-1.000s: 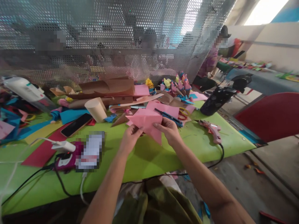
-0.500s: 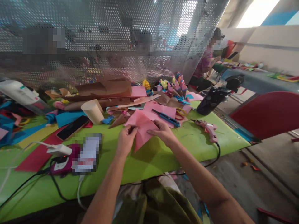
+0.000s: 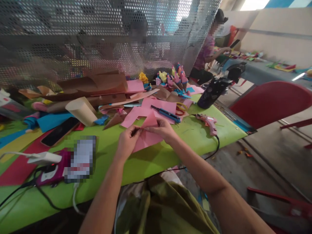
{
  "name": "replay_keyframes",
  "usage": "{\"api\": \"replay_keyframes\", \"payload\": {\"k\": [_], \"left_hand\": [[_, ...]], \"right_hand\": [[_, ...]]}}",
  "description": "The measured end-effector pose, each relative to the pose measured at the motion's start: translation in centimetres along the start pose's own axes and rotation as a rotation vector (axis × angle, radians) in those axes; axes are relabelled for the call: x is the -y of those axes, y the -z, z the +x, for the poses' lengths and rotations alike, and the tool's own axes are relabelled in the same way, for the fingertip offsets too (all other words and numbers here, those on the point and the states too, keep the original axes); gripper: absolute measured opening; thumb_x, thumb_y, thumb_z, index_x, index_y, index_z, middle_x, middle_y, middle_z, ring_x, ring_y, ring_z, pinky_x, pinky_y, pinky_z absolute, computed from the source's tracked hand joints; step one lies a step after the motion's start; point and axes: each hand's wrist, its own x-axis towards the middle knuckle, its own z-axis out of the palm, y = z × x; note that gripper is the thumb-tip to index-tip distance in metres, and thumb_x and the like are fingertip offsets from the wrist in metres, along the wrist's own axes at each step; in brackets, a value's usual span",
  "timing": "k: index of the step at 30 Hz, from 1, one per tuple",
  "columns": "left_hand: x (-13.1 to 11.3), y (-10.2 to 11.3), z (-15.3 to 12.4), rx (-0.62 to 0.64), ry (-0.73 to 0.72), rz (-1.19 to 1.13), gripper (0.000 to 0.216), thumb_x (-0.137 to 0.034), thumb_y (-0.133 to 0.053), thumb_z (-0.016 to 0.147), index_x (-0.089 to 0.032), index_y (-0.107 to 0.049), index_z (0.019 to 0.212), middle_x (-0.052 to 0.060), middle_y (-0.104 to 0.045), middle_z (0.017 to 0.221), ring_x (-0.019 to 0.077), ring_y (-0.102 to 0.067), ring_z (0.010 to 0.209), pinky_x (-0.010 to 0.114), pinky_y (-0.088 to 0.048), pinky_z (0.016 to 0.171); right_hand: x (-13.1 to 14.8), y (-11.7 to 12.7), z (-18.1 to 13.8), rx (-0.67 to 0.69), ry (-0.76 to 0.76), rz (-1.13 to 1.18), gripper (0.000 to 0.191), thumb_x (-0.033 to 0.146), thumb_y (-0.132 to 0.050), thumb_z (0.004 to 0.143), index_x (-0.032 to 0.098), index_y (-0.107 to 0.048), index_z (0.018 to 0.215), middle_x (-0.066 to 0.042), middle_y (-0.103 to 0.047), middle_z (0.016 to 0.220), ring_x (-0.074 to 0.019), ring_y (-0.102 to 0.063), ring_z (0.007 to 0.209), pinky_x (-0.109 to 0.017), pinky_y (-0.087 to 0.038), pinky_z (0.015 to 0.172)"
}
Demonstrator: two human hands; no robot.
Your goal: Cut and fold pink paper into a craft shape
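Note:
A creased sheet of pink paper (image 3: 147,140) is held between both hands above the green table. My left hand (image 3: 128,138) pinches it from the left, thumb against fingers. From the right, my right hand (image 3: 163,130) grips it with the thumb laid toward the left fingertips; the two hands almost meet. Just beyond them lie flat pink sheets (image 3: 146,107), with a blue utility knife (image 3: 166,113) on top. Yellow-and-red scissors (image 3: 181,109) rest beside the knife. Over to the right is a pink glue gun (image 3: 209,123) with its cord running off the table edge.
A leaning phone (image 3: 81,157) and a purple power strip (image 3: 55,170) stand at left, with cables. Another phone (image 3: 59,130), a cardboard tube (image 3: 81,111) and paper cone figures (image 3: 179,79) lie farther back. A dark bottle (image 3: 212,94) is at right. A person (image 3: 207,48) sits beyond.
My hands have come closer together, and the pink paper between them is turned and folded differently. The view has shifted right and down.

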Motion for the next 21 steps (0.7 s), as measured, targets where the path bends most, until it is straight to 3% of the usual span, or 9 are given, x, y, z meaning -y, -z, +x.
{"api": "replay_keyframes", "payload": {"k": [6,15,21], "left_hand": [[-0.7,0.0,-0.3,0.074,-0.065,0.11,0.021,-0.035,-0.057,0.087,-0.019,-0.07,0.084,0.001,-0.071,0.077,0.0169,-0.063,0.073,0.026,-0.045,0.067],[-0.6,0.2,-0.2,0.137,-0.038,0.098,0.033,-0.05,-0.059,0.087,-0.019,-0.071,0.088,0.003,-0.075,0.083,0.0196,-0.065,0.076,0.029,-0.048,0.07],[-0.5,0.3,-0.3,0.135,-0.008,0.106,0.035,-0.053,-0.061,0.086,-0.02,-0.073,0.088,0.005,-0.076,0.084,0.0211,-0.066,0.076,0.03,-0.047,0.069]], "right_hand": [[-0.3,-0.4,-0.2,0.031,0.024,0.052,0.034,0.037,-0.094,0.049,0.017,-0.077,0.071,0.0,-0.074,0.067,-0.0184,-0.068,0.067,-0.033,-0.056,0.074],[0.4,-0.2,0.0,-0.15,0.048,0.077,0.042,0.049,-0.092,0.049,0.019,-0.07,0.068,0.0,-0.07,0.069,-0.0143,-0.059,0.061,-0.028,-0.048,0.059],[1.0,0.9,0.3,-0.303,0.184,-0.057,0.043,0.061,-0.08,0.064,0.021,-0.063,0.064,0.004,-0.052,0.06,-0.0101,-0.041,0.055,-0.026,-0.036,0.054]]}}
